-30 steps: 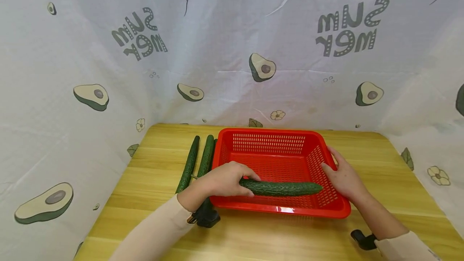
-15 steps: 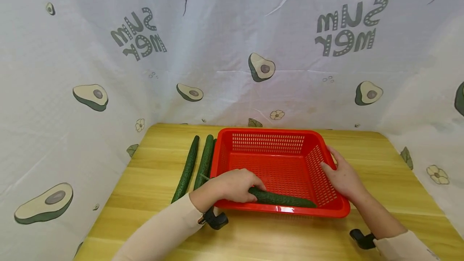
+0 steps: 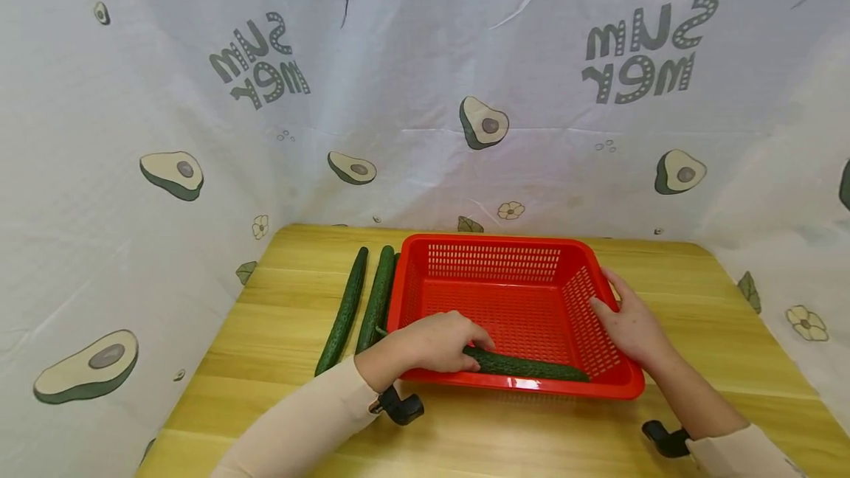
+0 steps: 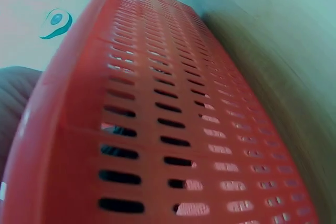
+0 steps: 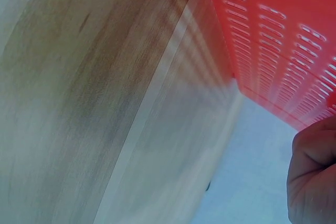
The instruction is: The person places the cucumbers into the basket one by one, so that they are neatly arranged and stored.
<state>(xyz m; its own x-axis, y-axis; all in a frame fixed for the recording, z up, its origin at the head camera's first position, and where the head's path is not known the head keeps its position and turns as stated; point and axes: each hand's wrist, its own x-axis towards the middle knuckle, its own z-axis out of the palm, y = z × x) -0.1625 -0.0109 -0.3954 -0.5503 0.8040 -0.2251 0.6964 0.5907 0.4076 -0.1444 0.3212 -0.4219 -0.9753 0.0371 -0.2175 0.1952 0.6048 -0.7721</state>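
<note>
A long green cucumber (image 3: pixel 531 367) lies along the front inside wall of a red perforated plastic basket (image 3: pixel 491 240). My left hand (image 3: pixel 443 341) reaches over the front left of the basket and grips the cucumber's left end, which the fingers cover. On the right side, my right hand (image 3: pixel 631 324) holds the basket's rim, thumb inside and the other fingers outside. The left wrist view is mostly filled by the basket's slotted outer wall (image 4: pixel 84 108). Part of the right hand (image 5: pixel 315 177) shows against the basket in the right wrist view.
Left of the basket lie a cucumber (image 3: pixel 344 312) and another cucumber (image 3: pixel 377 301), with a third beside the basket wall, partly hidden. The wooden table (image 3: pixel 531 441) meets a white avocado-print cloth (image 3: pixel 398 94) at the back and sides.
My left hand has moved down and slightly right with the cucumber, from above the basket to its front inside wall. The right hand stays on the rim.
</note>
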